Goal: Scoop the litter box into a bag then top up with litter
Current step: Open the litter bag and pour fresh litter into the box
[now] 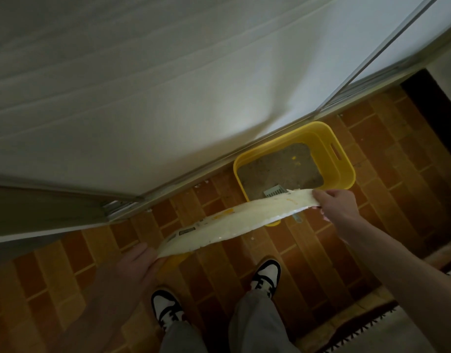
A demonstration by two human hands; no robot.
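A yellow litter box [344, 161] is set on the tiled floor [387, 154] against the white sliding door [142, 98]. Just before the box, a pale flat bag [229, 222] is held stretched: one end is gripped by the right hand [334, 202], the other by the left hand [137, 261]. A scoop [275, 192] is seen inside the box.

The litter box [344, 159] sits on the floor [385, 149] against the wall [168, 85], ahead of my shoes [266, 276]; scoop [275, 191] inside.
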